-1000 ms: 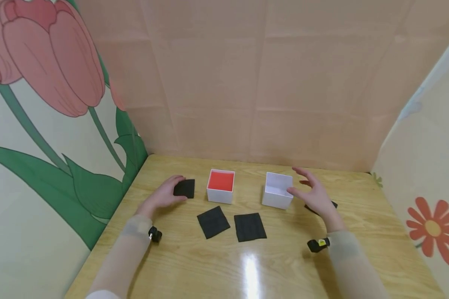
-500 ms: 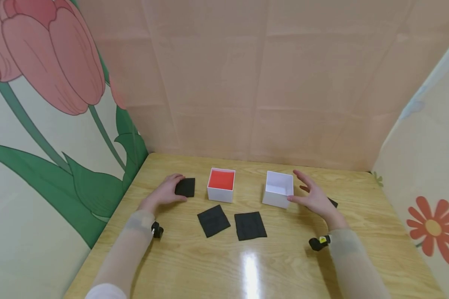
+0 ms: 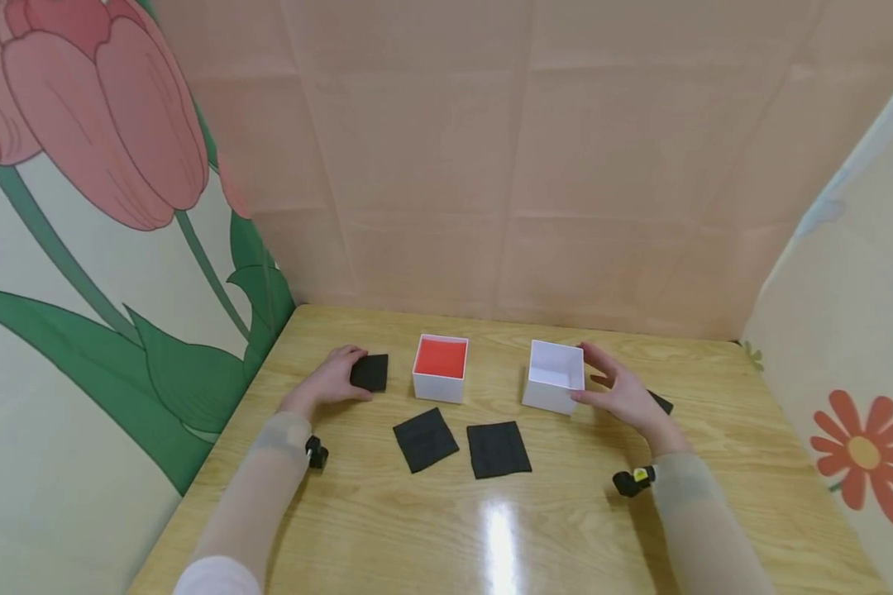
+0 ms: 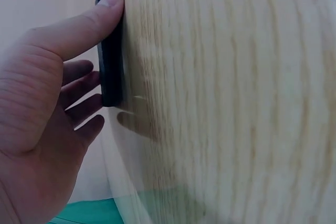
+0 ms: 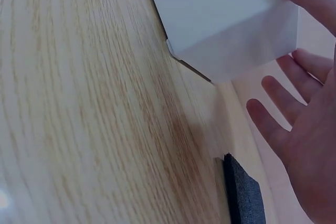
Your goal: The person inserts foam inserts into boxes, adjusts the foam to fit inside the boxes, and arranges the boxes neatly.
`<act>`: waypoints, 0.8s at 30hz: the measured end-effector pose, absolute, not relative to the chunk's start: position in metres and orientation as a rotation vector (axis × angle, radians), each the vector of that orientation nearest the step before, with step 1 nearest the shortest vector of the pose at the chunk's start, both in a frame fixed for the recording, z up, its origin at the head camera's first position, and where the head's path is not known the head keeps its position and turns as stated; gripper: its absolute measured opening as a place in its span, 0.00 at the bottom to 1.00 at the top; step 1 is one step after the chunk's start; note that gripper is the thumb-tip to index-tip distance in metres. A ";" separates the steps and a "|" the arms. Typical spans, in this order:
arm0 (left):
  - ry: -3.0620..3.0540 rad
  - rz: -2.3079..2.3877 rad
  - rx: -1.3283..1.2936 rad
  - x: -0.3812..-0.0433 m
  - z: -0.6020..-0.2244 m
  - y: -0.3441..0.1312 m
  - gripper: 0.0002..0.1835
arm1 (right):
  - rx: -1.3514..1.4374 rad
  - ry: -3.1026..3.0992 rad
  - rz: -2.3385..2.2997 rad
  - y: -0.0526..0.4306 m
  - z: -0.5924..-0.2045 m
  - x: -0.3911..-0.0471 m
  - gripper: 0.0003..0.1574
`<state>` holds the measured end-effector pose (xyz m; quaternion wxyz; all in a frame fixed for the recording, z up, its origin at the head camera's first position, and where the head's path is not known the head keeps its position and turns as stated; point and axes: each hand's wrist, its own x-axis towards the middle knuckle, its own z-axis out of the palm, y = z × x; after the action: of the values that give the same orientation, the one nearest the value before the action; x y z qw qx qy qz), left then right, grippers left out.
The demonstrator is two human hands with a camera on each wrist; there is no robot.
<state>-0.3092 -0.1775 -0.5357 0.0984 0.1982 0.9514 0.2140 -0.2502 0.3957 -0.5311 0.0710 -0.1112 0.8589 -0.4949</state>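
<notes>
nearest on the table (image 3: 432, 529) lie two flat black squares side by side, the left black square (image 3: 425, 439) and the middle black square (image 3: 498, 449), both untouched. beyond them the left hand (image 3: 332, 382) rests with its thumb on the edge of a small black pad (image 3: 370, 373), fingers relaxed behind it, not yet lifting it. the right hand (image 3: 624, 389) has straight, spread fingers, the thumb touching the near corner of the empty white box (image 3: 554, 387); another black piece (image 3: 660, 402) lies partly hidden behind that hand. between the hands stands the red-lined box (image 3: 440, 368). the step looks like steadying the box while picking up the pad; next the left thumb and fingers would need to pinch and raise it.
</notes>
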 end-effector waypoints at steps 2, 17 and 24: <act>2.810 0.632 0.577 -0.310 -0.535 -0.176 0.54 | -0.331 2.568 -1.497 0.396 -0.532 -0.251 0.67; 2.782 0.640 0.557 -0.318 -0.529 -0.172 0.53 | -0.311 2.497 -1.564 0.400 -0.537 -0.255 0.66; 2.795 0.647 0.552 -0.322 -0.533 -0.174 0.55 | -0.279 2.488 -1.560 0.401 -0.540 -0.255 0.66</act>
<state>-0.3217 -0.1737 -0.5331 0.1099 0.1879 0.9508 0.2203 -0.2549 0.4006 -0.5402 0.0959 -0.0941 0.8396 -0.5263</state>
